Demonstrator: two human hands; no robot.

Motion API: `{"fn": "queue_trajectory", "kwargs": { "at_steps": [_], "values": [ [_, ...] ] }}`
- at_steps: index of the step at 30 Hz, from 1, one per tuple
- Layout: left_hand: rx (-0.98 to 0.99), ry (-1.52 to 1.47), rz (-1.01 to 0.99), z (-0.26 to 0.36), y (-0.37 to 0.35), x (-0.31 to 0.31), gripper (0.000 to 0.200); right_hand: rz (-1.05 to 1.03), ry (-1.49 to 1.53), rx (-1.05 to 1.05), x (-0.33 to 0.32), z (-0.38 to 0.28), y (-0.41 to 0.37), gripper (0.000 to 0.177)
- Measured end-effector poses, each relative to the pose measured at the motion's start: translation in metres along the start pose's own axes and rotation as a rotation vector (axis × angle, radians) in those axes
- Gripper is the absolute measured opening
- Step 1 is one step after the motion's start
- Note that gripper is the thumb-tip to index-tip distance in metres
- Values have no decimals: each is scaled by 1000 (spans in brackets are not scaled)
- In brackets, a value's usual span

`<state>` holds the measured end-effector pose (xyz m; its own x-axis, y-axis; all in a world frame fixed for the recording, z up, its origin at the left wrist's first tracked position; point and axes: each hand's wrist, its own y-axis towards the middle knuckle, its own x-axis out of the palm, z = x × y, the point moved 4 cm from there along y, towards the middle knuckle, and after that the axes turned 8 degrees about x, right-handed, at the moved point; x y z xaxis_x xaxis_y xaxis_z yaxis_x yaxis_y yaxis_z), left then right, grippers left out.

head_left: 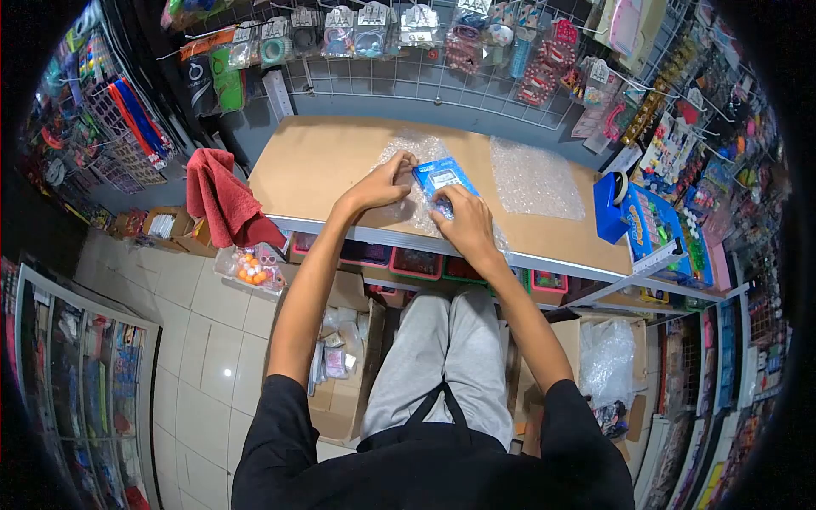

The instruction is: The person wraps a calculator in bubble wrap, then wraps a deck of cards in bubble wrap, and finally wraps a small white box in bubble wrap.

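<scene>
A blue flat package [436, 171] with a pale label lies tilted on a sheet of bubble wrap [418, 212] on the brown tabletop. My right hand [466, 223] grips the package's lower end, its curled fingers covering that part. At the wrap's left edge is my left hand [382, 184], fingers bent over the sheet beside the package's upper left corner. Its thumb sits lower, apart from the fingertips. The exact grip of the left hand on the wrap is partly hidden.
Another bubble wrap sheet [537, 180] lies right on the table [319, 161]. A blue tape dispenser [610, 208] stands at the right end. A red cloth [223, 200] hangs at the left corner. Goods hang on the wire grid behind; cardboard boxes [340, 412] flank my legs.
</scene>
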<state>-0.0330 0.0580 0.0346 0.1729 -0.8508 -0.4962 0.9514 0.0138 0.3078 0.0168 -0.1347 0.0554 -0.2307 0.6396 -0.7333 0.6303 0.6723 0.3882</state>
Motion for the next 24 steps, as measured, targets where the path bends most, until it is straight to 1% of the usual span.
{"fn": "queue_trajectory", "kwargs": {
  "at_steps": [1,2,4,5,6,7,9,10,12,13,15,18,21,24],
  "values": [
    [44,103,19,0,0,0,60,-8,6,15,1,1,0,28],
    [118,243,-25,0,2,2,60,41,15,19,1,1,0,31],
    [127,136,14,0,7,8,60,134,29,24,0,1,0,37],
    [132,83,33,0,9,9,60,126,23,7,2,4,-1,39],
    [84,69,28,-6,10,9,64,120,17,-13,4,9,-1,40],
    [130,72,39,-8,12,9,65,118,12,-34,5,13,2,42],
    [218,78,58,-8,12,9,67,32,45,-51,10,20,5,41],
    [199,100,63,-7,11,8,67,-13,61,-63,11,21,6,41],
    [159,146,72,-7,8,8,68,7,-55,-59,6,18,2,41],
    [174,118,70,-5,9,7,68,19,-114,-57,3,16,1,42],
    [203,59,68,-4,9,6,67,8,-64,-33,2,21,1,42],
    [115,-191,73,-1,11,7,60,18,-68,-53,-3,22,-1,43],
    [6,-274,28,10,11,5,46,43,-93,-95,-9,18,-4,43],
    [-114,-398,111,4,18,4,38,75,-127,-126,-11,15,-7,43]
  ]
}}
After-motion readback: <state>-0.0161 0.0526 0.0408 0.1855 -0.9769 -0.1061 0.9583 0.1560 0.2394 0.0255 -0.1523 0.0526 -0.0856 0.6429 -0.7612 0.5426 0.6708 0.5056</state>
